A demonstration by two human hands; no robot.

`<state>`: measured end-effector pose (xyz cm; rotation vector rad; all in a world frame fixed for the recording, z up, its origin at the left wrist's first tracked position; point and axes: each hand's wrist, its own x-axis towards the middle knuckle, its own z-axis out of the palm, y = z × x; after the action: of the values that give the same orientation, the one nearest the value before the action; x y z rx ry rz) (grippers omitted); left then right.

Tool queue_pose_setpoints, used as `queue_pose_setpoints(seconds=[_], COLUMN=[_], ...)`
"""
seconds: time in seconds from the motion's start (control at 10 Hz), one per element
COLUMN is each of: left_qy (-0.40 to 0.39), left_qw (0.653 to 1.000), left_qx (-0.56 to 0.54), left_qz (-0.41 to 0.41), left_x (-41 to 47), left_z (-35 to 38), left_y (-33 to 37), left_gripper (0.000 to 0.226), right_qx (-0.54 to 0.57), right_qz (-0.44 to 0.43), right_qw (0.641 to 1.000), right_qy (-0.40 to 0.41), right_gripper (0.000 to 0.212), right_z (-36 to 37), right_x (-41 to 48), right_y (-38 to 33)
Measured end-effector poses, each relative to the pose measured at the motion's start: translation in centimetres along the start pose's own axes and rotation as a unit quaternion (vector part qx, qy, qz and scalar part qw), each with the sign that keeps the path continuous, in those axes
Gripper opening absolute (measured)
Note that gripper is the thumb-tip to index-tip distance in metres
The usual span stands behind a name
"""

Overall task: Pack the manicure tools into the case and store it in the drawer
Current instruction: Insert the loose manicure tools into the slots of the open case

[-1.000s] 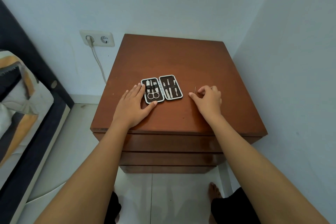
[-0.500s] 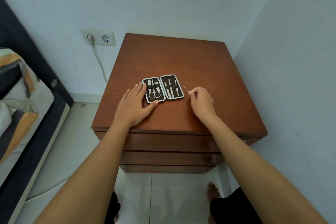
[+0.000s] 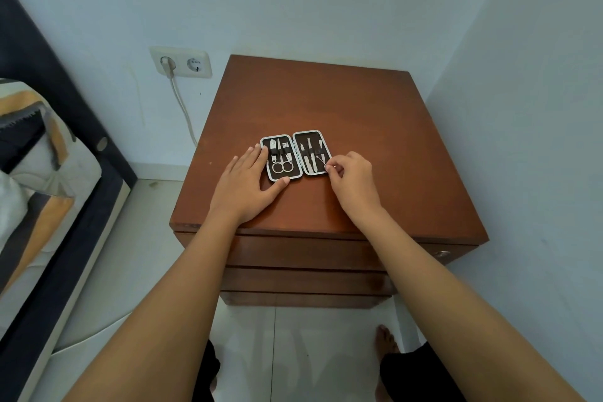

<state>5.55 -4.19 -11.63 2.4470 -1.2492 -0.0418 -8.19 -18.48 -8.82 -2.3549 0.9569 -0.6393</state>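
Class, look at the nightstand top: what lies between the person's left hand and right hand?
In the head view, the open manicure case lies between the left hand and right hand, tools strapped inside.

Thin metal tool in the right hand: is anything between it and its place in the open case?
Nothing visible. The right hand pinches the thin metal tool already over the right half of the open manicure case, beside the tools strapped there. The left hand rests at the case's left edge, clear of that half.

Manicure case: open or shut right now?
Open. The manicure case lies spread flat on the nightstand, both halves up, with scissors showing inside.
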Motion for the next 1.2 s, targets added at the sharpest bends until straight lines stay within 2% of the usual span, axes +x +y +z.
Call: queue_pose_setpoints(seconds=[0.4, 0.6, 1.0, 1.1, 1.2], left_qy=[0.004, 0.005, 0.003, 0.002, 0.004], left_qw=[1.000, 1.000, 1.000, 1.000, 1.000], left_qx=[-0.002, -0.005, 0.001, 0.000, 0.000], left_qz=[-0.002, -0.001, 0.000, -0.001, -0.001], left_x=[-0.1, 0.0, 0.0, 0.0, 0.0], left_z=[0.0, 0.0, 0.1, 0.1, 0.1], left_y=[0.1, 0.1, 0.0, 0.0, 0.0], left_gripper=[0.079, 0.078, 0.079, 0.079, 0.079], right_qx=[-0.097, -0.121, -0.187, -0.182, -0.130], right_qz=[-0.063, -0.054, -0.043, -0.046, -0.052], right_qw=[0.993, 0.990, 0.979, 0.979, 0.988], right_qy=[-0.015, -0.036, -0.074, -0.083, -0.065], right_gripper=[0.024, 0.021, 0.042, 0.045, 0.044], right_z=[1.2, 1.5, 1.9, 1.7, 1.4], right_x=[-1.5, -1.7, -1.4, -1.3, -2.0], right_y=[-1.1, -1.6, -1.8, -1.7, -1.1])
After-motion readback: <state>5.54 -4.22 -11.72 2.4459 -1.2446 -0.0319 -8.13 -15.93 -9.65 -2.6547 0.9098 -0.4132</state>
